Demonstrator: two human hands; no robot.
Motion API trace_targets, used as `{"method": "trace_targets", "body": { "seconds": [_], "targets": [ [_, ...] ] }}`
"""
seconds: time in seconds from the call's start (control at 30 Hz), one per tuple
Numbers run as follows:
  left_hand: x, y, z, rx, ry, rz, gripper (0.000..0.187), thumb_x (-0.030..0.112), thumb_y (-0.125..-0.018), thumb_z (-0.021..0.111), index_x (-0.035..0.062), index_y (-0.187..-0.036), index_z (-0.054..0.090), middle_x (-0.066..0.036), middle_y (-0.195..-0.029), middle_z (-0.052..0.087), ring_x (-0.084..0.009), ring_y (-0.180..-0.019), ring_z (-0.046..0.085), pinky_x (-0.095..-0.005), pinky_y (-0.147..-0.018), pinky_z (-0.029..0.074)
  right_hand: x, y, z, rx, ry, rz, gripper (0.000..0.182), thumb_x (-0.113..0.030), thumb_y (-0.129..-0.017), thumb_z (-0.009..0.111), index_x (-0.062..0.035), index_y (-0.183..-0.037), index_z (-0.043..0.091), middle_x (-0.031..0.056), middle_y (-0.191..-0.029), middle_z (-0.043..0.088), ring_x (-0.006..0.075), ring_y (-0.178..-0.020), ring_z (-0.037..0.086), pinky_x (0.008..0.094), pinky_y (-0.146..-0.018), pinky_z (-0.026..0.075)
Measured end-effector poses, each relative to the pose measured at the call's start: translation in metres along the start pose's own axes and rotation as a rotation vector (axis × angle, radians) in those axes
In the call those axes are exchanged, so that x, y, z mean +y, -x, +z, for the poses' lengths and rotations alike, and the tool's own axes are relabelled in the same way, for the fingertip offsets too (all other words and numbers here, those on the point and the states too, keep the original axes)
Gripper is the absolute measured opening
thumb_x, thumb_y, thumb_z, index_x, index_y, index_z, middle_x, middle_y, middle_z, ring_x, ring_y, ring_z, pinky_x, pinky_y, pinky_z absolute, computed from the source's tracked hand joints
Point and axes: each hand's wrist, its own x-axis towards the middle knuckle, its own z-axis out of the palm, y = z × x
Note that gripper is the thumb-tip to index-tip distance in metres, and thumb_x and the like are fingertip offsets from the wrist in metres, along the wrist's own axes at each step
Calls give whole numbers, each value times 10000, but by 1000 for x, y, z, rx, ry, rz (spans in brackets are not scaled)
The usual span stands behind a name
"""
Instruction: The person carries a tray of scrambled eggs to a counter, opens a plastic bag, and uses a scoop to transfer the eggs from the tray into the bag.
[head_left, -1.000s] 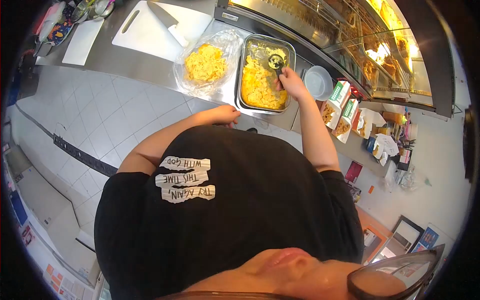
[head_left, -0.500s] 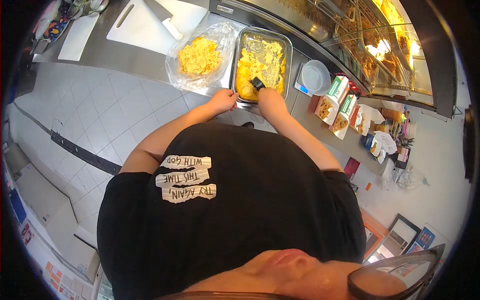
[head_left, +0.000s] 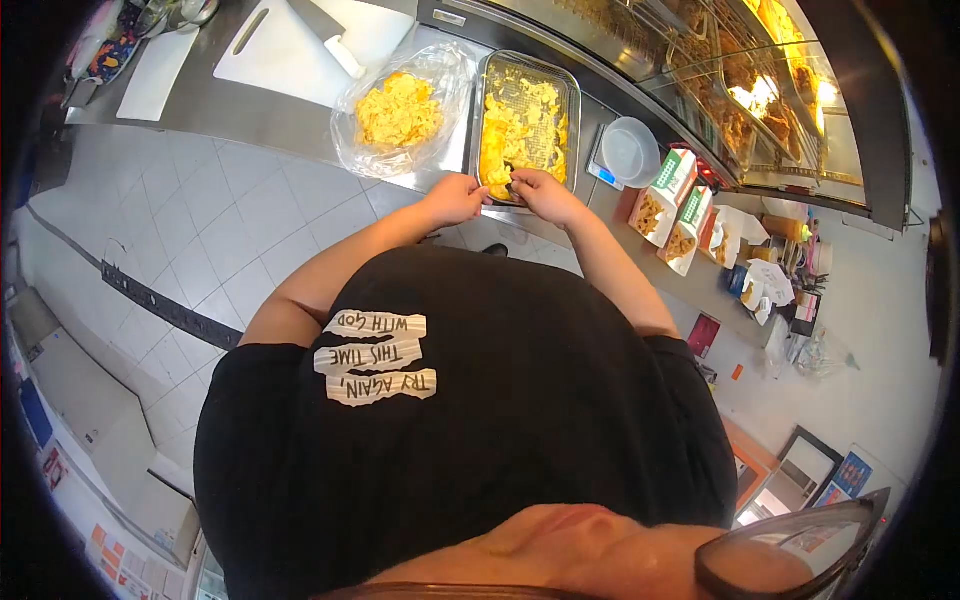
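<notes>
My right hand [head_left: 545, 196] is over the near end of a rectangular metal tray [head_left: 577, 120], fingers closed on a small black utensil [head_left: 513, 187] whose kind I cannot make out. Chunky yellow-orange food [head_left: 508, 130] lies spread over the tray's bottom, thicker along the left side and thin at the far right. At the near left corner, my left hand [head_left: 458, 199] is closed, its fingertips pinching the tray's rim. Just left of the tray, an open clear plastic bag [head_left: 352, 145] holds a heap of similar orange food [head_left: 399, 112].
White cutting boards [head_left: 280, 60] and a white-handled knife [head_left: 345, 55] lie at the far left. Right of the tray are a scale [head_left: 604, 172] with a round clear tub [head_left: 631, 150], food-filled boxes [head_left: 665, 200] and a lit glass display case [head_left: 760, 100].
My right hand has drawn back toward me with the black utensil, lower in the tray. My left hand has shifted slightly right at the corner.
</notes>
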Motion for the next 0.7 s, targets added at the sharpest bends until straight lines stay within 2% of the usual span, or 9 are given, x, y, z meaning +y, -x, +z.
{"method": "trace_targets", "body": {
  "seconds": [0.03,0.13,0.23,0.33,0.43,0.6,0.7],
  "targets": [
    [-3,0,0,2,21,-7,304,240,-945,493,15,-874,685,-54,-619,609,-132,-545,582,-297,-552,488,-3,1,2,-29,-168,96,163,-151,-958,468,-50,-860,551,2,-765,551,79,-633,478,227,-545,392],
    [-7,-2,0,13,47,-41,313,254,-946,496,20,-872,689,-52,-613,604,-131,-542,580,-292,-553,486,-11,4,5,-33,-489,238,110,-131,-959,464,-90,-884,534,-27,-749,514,39,-578,411,171,-493,308],
    [-5,0,-3,23,12,-88,319,266,-946,498,25,-871,693,-47,-606,597,-129,-538,575,-287,-543,476,11,-2,3,-110,-675,211,82,-116,-956,465,-85,-903,519,-16,-749,520,53,-554,404,182,-461,299],
    [-5,1,-3,15,9,-115,323,271,-946,497,27,-871,695,-39,-600,589,-128,-532,567,-286,-532,463,14,0,4,-86,-826,222,71,-115,-957,462,-82,-920,512,-7,-748,524,61,-544,403,185,-450,297],
    [-9,0,0,10,27,-147,318,268,-947,498,26,-878,691,-37,-606,588,-124,-531,565,-285,-525,460,10,2,3,-12,-868,182,71,-119,-958,461,-82,-924,512,1,-754,534,64,-543,405,186,-450,298],
    [-7,4,-5,16,87,-188,315,268,-951,498,21,-883,681,-48,-618,594,-123,-532,573,-283,-529,471,15,5,-8,73,-733,203,76,-126,-960,467,-91,-918,519,-8,-762,536,63,-553,408,185,-460,303],
    [-17,4,-12,-29,82,-87,325,269,-957,490,11,-892,676,-54,-614,591,-123,-532,572,-284,-533,476,19,10,-12,119,-676,208,87,-139,-962,473,-96,-910,527,-18,-762,535,60,-561,410,185,-468,306]
  ]
}}
